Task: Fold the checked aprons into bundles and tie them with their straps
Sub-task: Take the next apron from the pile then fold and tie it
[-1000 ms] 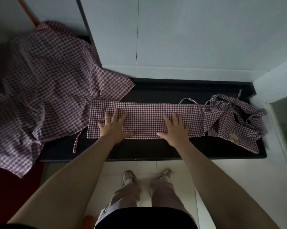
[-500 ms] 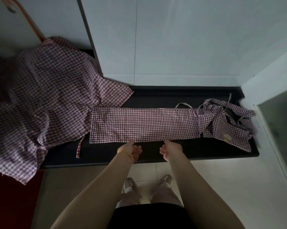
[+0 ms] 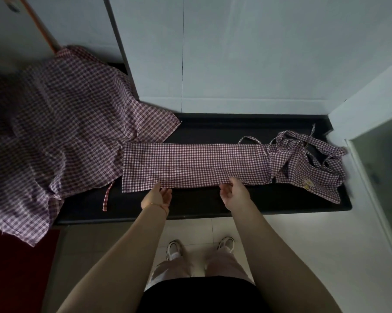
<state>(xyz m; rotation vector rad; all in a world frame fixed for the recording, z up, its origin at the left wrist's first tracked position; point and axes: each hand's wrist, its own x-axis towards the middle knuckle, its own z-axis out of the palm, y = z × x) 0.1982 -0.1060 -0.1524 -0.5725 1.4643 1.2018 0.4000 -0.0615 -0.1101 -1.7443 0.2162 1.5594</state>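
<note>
A checked apron [image 3: 195, 166] lies folded into a long flat strip across the black ledge [image 3: 213, 129]. Its bib and loose straps [image 3: 308, 161] are bunched at the right end. My left hand [image 3: 157, 197] pinches the strip's near edge left of centre. My right hand [image 3: 234, 192] grips the same edge to the right, fingers curled under the cloth. One thin strap [image 3: 107, 197] trails off the strip's left corner toward the ledge's front.
A heap of more checked aprons [image 3: 55, 132] covers the ledge's left end and hangs over its front. White walls stand behind and at the right. My feet [image 3: 199, 247] stand on pale floor tiles, with a dark red mat [image 3: 16, 267] at the left.
My hands left the top of the strip, where they lay flat, drew back to its near edge and took hold of it there.
</note>
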